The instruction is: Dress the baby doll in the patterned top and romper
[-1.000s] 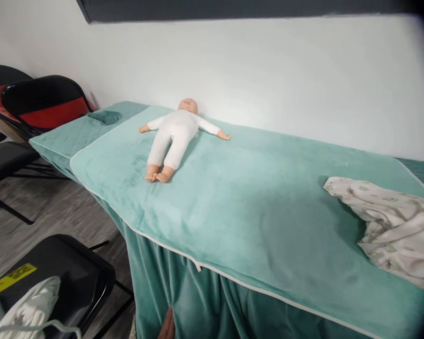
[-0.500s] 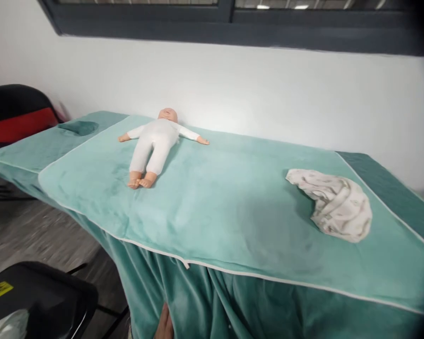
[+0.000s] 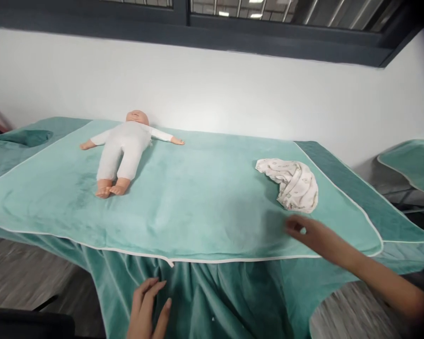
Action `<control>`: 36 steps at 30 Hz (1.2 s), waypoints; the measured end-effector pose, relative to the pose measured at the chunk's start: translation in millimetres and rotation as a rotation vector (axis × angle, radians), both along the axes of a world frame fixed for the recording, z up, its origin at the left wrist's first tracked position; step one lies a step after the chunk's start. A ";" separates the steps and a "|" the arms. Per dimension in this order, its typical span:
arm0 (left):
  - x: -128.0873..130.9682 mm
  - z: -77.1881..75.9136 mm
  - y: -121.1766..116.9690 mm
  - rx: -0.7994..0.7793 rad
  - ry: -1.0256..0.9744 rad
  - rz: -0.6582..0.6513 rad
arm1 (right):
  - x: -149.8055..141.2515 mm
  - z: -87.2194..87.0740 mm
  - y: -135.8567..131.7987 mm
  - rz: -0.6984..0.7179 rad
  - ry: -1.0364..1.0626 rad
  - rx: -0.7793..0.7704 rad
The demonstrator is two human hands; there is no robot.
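Cloth (image 3: 293, 186): probably wants wide, soft grip.
Right hand (image 3: 309, 230): just before cloth, curled; whether fingertips meet, cannot tell.
Left hand (image 3: 146, 308): left of cloth, fingers spread.

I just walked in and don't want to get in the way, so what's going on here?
A person's right hand, a bit blurred, is out over the green mat, close to a crumpled patterned cloth. Their left hand is in front of the mat's near edge, fingers spread. Neither visibly holds anything. A doll in white lies face up, arms out, toward the mat's left end.
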State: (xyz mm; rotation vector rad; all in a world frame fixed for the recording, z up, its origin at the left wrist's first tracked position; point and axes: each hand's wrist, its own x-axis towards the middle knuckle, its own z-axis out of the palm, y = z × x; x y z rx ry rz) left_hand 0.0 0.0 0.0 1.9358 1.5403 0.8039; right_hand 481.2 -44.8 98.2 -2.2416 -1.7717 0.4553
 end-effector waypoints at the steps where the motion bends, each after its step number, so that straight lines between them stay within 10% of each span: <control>1: 8.3 1.4 -0.4 0.021 -0.017 -0.024 | 10.5 7.2 9.7 -0.033 -0.160 0.058; 7: 50.2 7.2 -20.4 0.159 -0.020 -0.364 | 38.6 20.2 37.7 -0.097 -0.753 0.170; 15: 74.2 34.7 -9.8 0.112 -0.050 -0.577 | 31.2 76.1 81.2 -0.434 -0.053 0.490; 18: 84.1 48.4 5.8 0.031 -0.093 -0.558 | 12.6 110.5 98.6 -0.529 0.195 0.694; 24: 124.3 77.8 43.8 -0.204 -0.364 -0.451 | -52.1 145.7 116.9 -0.251 0.862 0.852; 31: 162.2 119.0 98.7 0.005 -0.676 -0.191 | -127.8 136.3 118.5 0.030 0.981 0.531; 36: 138.7 119.9 132.1 -0.041 -0.685 -0.079 | -118.9 120.8 129.7 -0.105 1.033 0.496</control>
